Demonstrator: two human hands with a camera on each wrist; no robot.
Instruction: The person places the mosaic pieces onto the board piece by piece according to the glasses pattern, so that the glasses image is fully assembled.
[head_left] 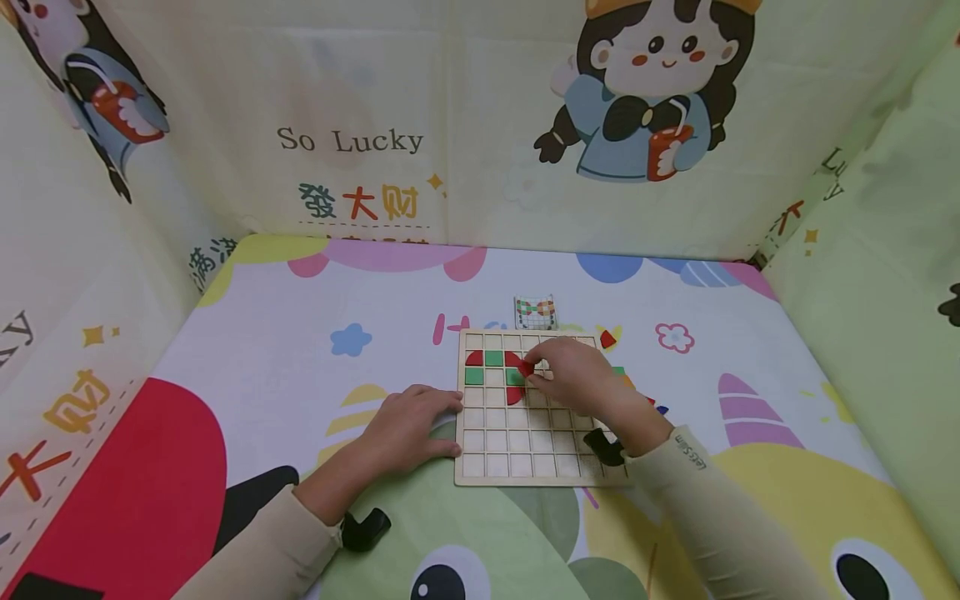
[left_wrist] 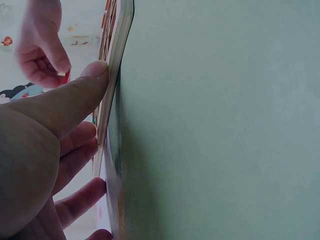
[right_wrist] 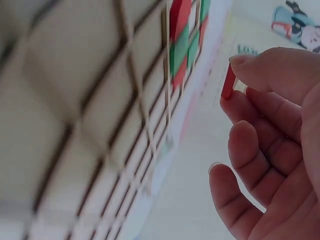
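Observation:
A wooden grid board (head_left: 497, 468) lies on the table, with red quarter-round pieces (head_left: 515, 396) and green square pieces (head_left: 493, 358) set in its upper left cells. My left hand (head_left: 411, 427) touches the board's left edge with thumb and fingertips, the fingers spread and fairly straight. Over the upper middle of the board, my right hand (head_left: 576, 377) pinches a small red piece (right_wrist: 229, 83) between thumb and index finger. The right wrist view shows this piece edge-on, held off the grid. My right hand and forearm hide part of the board's right side.
Just beyond the board lies a small pattern card (head_left: 536, 312) with coloured shapes. Loose pieces lie along the board's right side, among them a red one (head_left: 607, 339), a green one (head_left: 618, 370) and a blue one (head_left: 662, 409). A printed curtain (head_left: 487, 125) stands behind the table.

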